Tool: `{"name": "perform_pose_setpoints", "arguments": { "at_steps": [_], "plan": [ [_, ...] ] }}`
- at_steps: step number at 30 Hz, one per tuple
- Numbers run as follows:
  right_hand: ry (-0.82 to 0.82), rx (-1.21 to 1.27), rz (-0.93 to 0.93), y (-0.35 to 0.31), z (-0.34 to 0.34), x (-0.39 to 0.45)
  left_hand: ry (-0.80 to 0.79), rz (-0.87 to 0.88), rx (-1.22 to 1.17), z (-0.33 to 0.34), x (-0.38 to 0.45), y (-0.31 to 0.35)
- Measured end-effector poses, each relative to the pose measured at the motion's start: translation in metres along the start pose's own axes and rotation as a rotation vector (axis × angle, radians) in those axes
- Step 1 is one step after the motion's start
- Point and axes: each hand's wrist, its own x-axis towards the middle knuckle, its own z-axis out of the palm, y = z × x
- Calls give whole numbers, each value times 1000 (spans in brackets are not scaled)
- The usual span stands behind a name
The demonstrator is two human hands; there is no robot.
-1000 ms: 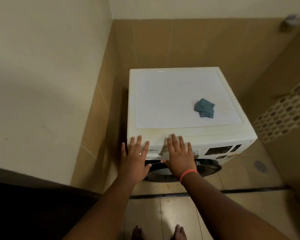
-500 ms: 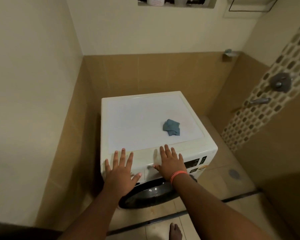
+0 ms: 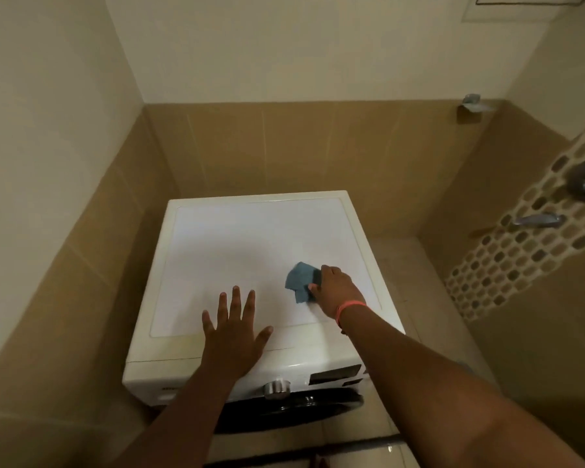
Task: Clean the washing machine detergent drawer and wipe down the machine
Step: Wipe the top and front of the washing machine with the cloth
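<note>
On top of the washing machine [image 3: 250, 251]: right hand [image 3: 335, 285] closing its grip on the blue cloth [image 3: 299, 280].

Left hand [image 3: 233, 329] flat, fingers spread, near the machine's front edge. Cloth soft, light, crumpled; probably best bunched whole. Detergent drawer [image 3: 164, 393] apparently shut, contents hidden.

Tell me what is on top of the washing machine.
On the washing machine top lie a blue cloth, gripped by the right hand, and the left hand, flat with fingers spread. What lies under the hands and cloth is hidden.
</note>
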Motion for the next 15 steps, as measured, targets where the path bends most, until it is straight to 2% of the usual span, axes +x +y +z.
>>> {"name": "perform_pose_setpoints", "arguments": {
  "at_steps": [9,15],
  "plan": [
    [-171,-58,20,-4,2,63,-69,-99,9,1,28,-1],
    [-111,115,-18,-8,4,54,73,-90,-212,-6,49,2]
  ]
}}
